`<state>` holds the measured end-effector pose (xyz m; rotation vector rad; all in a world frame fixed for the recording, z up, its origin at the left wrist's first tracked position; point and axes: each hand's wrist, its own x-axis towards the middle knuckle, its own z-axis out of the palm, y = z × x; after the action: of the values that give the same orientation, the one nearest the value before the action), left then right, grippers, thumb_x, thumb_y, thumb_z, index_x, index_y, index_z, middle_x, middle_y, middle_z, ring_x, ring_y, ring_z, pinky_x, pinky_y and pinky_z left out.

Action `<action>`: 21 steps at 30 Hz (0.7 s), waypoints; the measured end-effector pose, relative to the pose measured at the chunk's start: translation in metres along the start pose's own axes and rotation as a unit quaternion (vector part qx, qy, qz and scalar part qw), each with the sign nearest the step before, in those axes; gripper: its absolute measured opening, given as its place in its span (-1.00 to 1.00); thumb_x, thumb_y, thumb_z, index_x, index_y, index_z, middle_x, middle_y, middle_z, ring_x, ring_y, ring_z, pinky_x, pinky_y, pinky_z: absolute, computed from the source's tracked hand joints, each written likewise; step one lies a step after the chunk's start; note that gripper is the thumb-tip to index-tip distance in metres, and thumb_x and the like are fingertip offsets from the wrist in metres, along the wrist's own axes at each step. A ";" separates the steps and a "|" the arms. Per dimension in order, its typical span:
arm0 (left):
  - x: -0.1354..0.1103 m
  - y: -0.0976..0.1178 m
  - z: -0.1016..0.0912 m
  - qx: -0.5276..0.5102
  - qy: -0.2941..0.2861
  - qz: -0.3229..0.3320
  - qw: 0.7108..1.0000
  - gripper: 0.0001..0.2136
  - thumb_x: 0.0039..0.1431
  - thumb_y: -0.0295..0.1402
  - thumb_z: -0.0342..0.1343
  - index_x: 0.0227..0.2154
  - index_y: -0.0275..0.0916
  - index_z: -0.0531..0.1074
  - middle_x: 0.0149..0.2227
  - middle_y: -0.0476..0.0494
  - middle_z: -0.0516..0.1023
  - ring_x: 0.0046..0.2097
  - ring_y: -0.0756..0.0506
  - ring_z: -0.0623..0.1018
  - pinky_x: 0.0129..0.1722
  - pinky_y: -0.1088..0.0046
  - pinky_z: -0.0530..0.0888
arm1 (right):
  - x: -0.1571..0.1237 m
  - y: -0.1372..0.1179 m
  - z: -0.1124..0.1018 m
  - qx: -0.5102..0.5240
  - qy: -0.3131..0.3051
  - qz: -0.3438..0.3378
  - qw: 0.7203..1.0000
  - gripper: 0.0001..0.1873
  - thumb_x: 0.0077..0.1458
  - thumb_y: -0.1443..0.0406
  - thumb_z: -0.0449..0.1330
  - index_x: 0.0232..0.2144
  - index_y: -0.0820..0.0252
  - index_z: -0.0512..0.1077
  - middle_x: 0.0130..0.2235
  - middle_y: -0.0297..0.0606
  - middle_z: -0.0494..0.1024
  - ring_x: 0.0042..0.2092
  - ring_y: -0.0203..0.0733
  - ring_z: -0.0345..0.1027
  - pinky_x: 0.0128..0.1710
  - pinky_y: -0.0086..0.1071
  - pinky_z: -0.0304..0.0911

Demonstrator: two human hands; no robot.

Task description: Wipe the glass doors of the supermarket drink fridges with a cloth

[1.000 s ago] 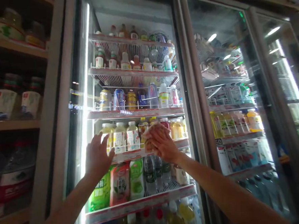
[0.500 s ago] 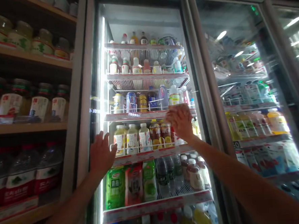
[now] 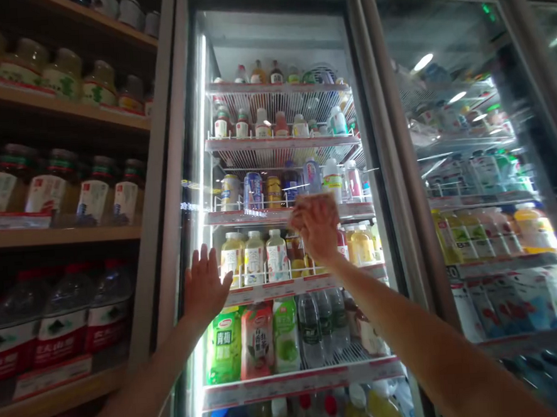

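Left hand (image 3: 205, 288): pressed flat on glass door (image 3: 273, 42) of fridge, fingers spread wide, holding nothing.
Right hand (image 3: 315, 228): closed on pale cloth (image 3: 316, 198), held against same glass, at 2 o'clock from the other hand.
Cloth: showing at 12 o'clock edge of the knuckles.
Behind the glass: bottles (image 3: 256, 257) in rows on wire racks.
At 9 o'clock of door: wooden shelf (image 3: 49, 236) carrying jars (image 3: 91, 198).
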<state>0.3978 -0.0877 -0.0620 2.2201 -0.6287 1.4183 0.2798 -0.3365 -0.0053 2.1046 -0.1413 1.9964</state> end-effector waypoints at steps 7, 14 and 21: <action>-0.002 0.005 0.000 0.001 -0.017 -0.007 1.000 -0.42 0.18 -0.20 -0.15 0.21 -0.38 -0.01 0.30 -0.32 -0.13 0.31 -0.25 -0.10 0.18 0.02 0.09 | -0.003 -0.021 0.008 -0.009 -0.026 -0.070 0.997 -0.55 0.12 0.27 0.00 0.08 0.15 0.26 0.26 -0.18 0.08 0.28 0.05 -0.19 0.19 0.11 -0.30; -0.001 -0.020 -0.003 0.004 0.030 0.065 0.997 -0.47 0.16 -0.21 -0.12 0.16 -0.35 0.09 0.26 -0.34 0.03 0.27 -0.27 0.05 0.14 0.05 0.19 | -0.003 -0.053 0.015 0.060 -0.121 -0.315 0.940 -0.58 0.14 0.22 0.01 0.07 0.03 0.27 0.25 -0.34 0.11 0.29 -0.08 -0.21 0.24 0.00 -0.36; -0.004 -0.068 -0.018 0.020 0.072 0.016 0.997 -0.46 0.11 -0.29 -0.09 0.15 -0.40 0.08 0.24 -0.39 0.08 0.24 -0.28 0.13 0.14 0.05 0.19 | -0.001 -0.121 0.042 0.080 -0.065 -0.220 0.970 -0.60 0.17 0.22 -0.01 0.06 0.11 0.27 0.24 -0.23 0.12 0.27 0.03 -0.17 0.22 0.07 -0.36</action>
<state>0.4226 -0.0223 -0.0668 2.1226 -0.5933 1.6041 0.3485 -0.2296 -0.0207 2.1275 0.4412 1.6543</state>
